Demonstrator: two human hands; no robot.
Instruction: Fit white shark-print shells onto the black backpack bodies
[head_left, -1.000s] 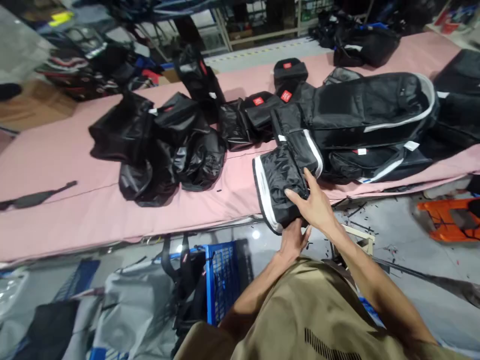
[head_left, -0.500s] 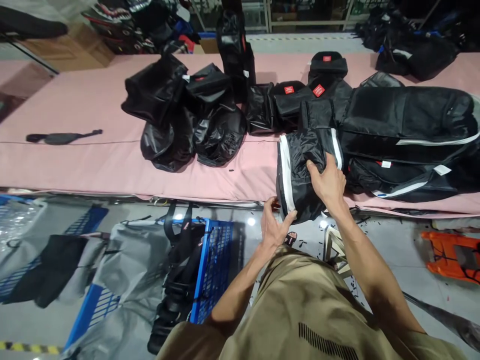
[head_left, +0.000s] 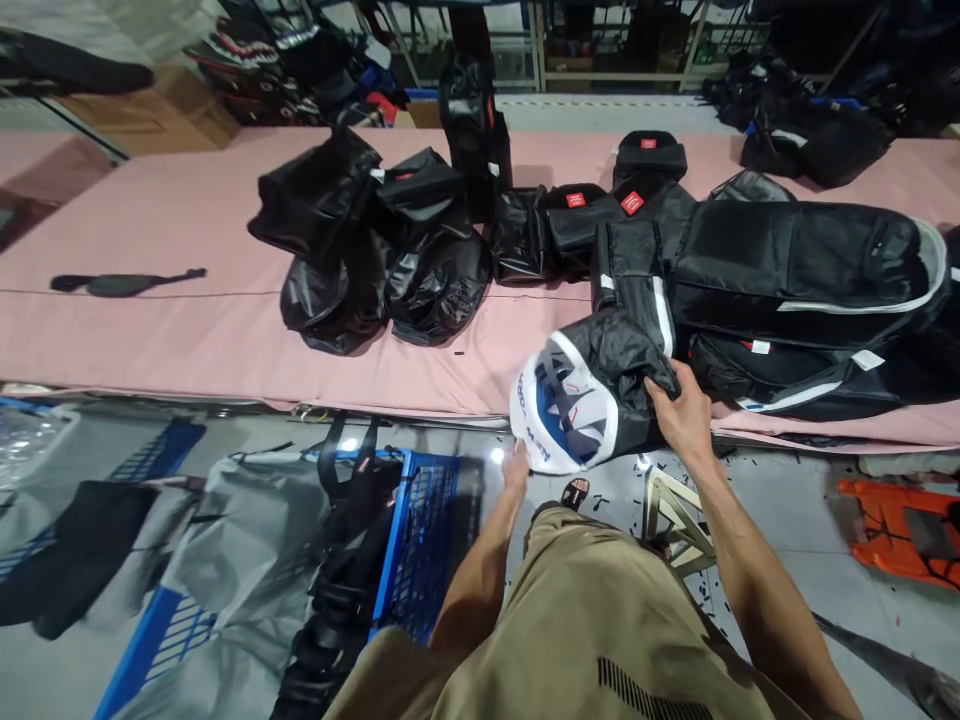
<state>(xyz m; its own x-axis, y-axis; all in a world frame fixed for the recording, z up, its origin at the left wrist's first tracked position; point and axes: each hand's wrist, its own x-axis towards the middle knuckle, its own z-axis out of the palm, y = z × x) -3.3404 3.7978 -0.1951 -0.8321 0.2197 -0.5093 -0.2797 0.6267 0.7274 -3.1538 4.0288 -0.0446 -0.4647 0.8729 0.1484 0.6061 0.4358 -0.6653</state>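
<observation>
A black fabric bag (head_left: 611,350) with white edging is tilted over the front edge of the table. Its near end shows a white panel (head_left: 559,462) with dark lettering, curving around a blue, white and black interior. My right hand (head_left: 681,410) is closed on a bunched fold of the black fabric. On the other side, my left hand (head_left: 516,465) grips the rim of the white panel, its fingers partly hidden behind it. Just behind this bag is another black bag (head_left: 630,255) with white edging.
Black bags (head_left: 439,280) form a group on the pink-covered table (head_left: 150,340). Long black bags (head_left: 795,240) lie at the right. A dark strap (head_left: 127,285) lies far left. Below stand a blue crate (head_left: 420,540) with grey fabric, a stool (head_left: 675,520) and an orange item (head_left: 900,525).
The bag has turned and tipped, bringing the white lettered panel and the interior into view. My right hand has shifted right and down onto a fold; my left hand moved left and slightly down.
</observation>
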